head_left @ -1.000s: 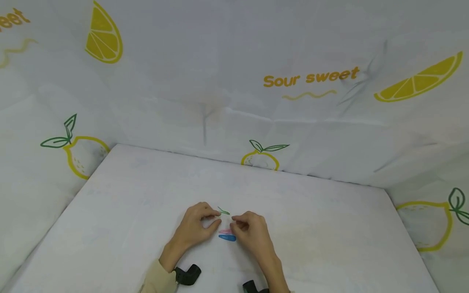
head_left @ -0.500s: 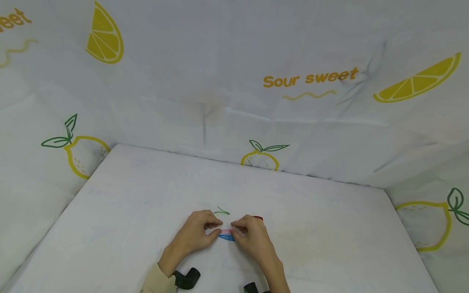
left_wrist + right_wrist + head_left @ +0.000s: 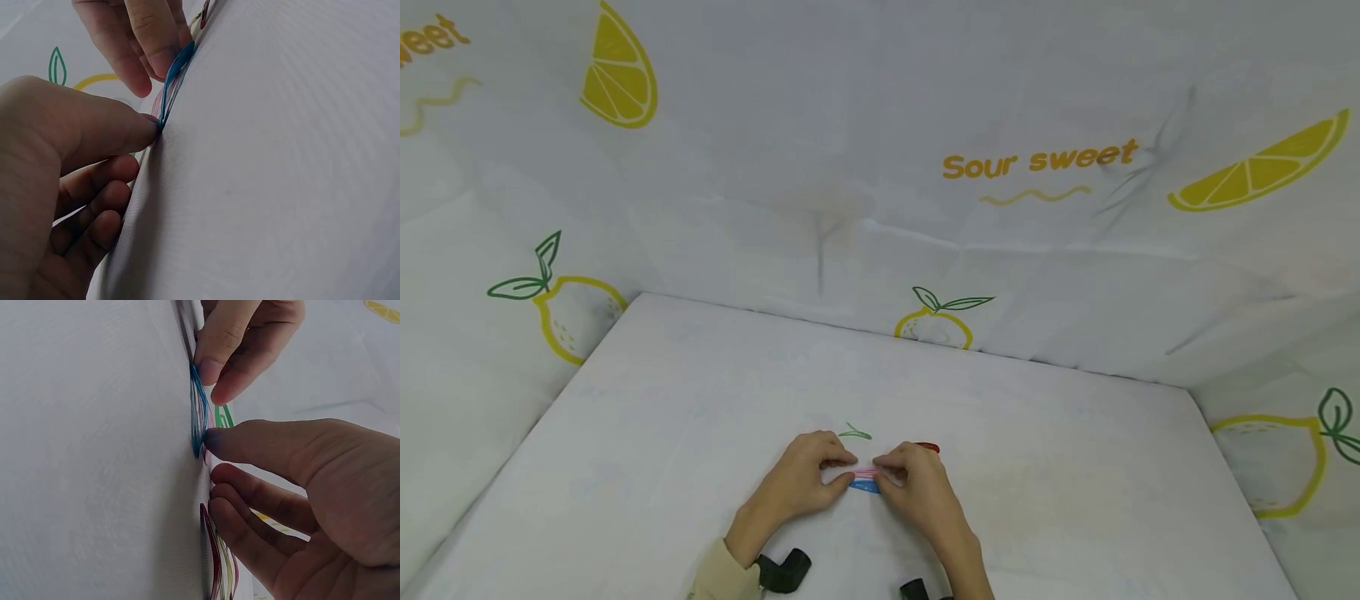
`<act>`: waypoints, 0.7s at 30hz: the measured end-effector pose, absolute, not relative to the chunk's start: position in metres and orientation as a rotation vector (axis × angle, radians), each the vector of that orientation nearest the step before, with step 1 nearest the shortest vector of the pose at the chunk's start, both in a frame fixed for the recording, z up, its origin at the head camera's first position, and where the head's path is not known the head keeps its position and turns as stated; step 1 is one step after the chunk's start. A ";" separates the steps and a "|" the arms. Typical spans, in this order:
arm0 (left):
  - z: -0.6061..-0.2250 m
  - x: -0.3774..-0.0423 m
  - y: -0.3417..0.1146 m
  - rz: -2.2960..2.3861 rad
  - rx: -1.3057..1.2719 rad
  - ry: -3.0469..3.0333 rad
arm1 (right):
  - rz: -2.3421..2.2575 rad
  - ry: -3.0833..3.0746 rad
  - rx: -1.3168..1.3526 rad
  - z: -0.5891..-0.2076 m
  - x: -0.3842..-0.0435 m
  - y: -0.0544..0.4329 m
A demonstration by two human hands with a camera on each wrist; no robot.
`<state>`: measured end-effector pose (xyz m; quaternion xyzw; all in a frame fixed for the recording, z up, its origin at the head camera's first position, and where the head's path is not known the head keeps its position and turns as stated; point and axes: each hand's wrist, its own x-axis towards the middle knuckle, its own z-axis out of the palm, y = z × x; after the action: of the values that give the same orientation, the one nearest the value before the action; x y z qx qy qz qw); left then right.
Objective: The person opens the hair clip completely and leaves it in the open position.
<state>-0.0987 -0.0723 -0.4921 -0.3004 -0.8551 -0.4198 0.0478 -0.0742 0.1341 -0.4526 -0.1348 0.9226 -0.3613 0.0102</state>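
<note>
Blue loops (image 3: 865,487) between 2 hands (image 3: 805,475) (image 3: 921,485)

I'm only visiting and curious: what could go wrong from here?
The blue item lies thin and low on the table, so the left hand might slip off it. The pink item lies close beside it and could shift too. The right hand partly hides the red item and might nudge it.

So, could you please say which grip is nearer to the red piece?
Right: the right grip is close beside the red piece, while the left grip is farther off, at the left end of the blue piece.
</note>
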 end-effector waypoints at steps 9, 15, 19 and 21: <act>-0.495 -0.097 -0.071 -1.222 -0.919 -2.569 | -1.126 2.845 -0.436 -0.451 -0.074 0.135; -0.492 -0.096 -0.066 -1.164 -0.935 -2.583 | -1.102 2.840 -0.440 -0.451 -0.075 0.134; -0.491 -0.096 -0.063 -1.149 -0.950 -2.589 | -1.106 2.823 -0.446 -0.452 -0.075 0.134; -0.491 -0.096 -0.063 -1.144 -0.950 -2.593 | -1.112 2.812 -0.457 -0.453 -0.075 0.134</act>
<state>-0.0956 -0.0627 -0.4911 -0.3170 -0.8649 -0.3816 0.0762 -0.0748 0.1340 -0.4530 -0.1492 0.9187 -0.3634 0.0415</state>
